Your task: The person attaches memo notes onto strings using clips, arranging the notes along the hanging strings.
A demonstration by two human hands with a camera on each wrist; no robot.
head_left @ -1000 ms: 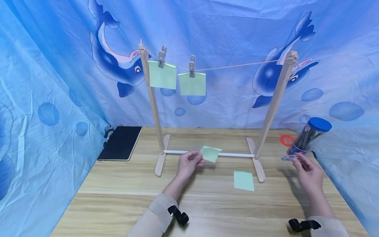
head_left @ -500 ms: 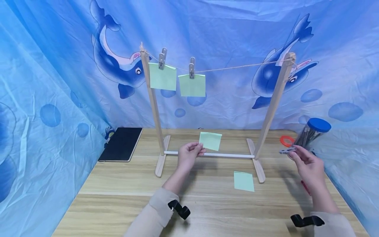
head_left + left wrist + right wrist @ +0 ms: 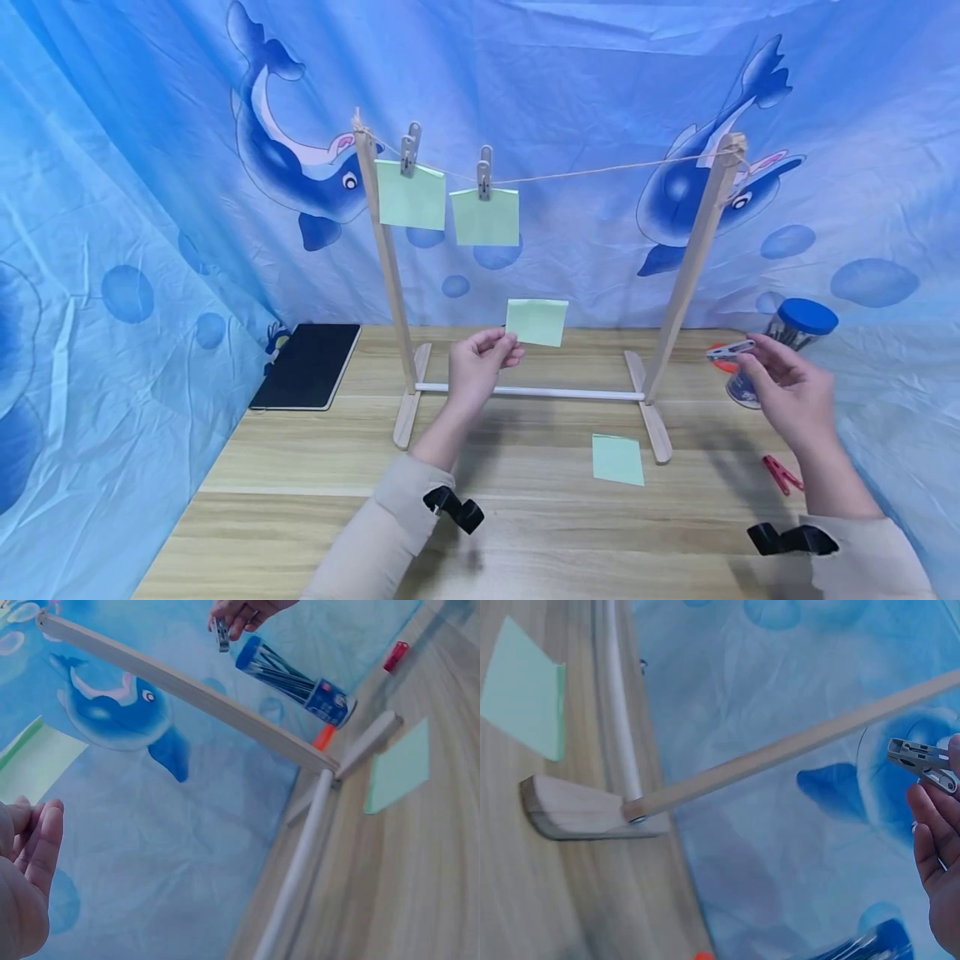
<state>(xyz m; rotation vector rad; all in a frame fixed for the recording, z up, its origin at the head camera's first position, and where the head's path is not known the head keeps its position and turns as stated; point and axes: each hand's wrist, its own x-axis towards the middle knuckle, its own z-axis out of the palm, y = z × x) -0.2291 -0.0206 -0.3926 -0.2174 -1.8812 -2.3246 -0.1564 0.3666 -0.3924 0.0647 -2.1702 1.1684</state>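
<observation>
My left hand (image 3: 480, 360) pinches the lower left corner of a green sticky note (image 3: 537, 322), raised above the white crossbar (image 3: 570, 392) of a wooden stand. In the left wrist view the note's folded top edge shows above the fingertips. At the right, my right hand (image 3: 797, 392) holds a grey clothespin (image 3: 731, 350) between thumb and fingers, its nose pointing left. Two more green notes, a left one (image 3: 410, 196) and a right one (image 3: 485, 218), hang from the string (image 3: 600, 172), each under a grey clothespin. Another note (image 3: 618, 459) lies on the table.
The stand's right post (image 3: 693, 271) rises between my hands, its left post (image 3: 390, 275) on the other side. A red clothespin (image 3: 782, 475) lies below my right hand. Behind that hand are a blue-lidded jar (image 3: 807, 317) and an orange ring. A black notebook (image 3: 307, 367) lies back left.
My left hand has lifted the sticky note from near the crossbar, now upright and facing me. My right hand has risen with the grey clothespin, uncovering the red one on the table.
</observation>
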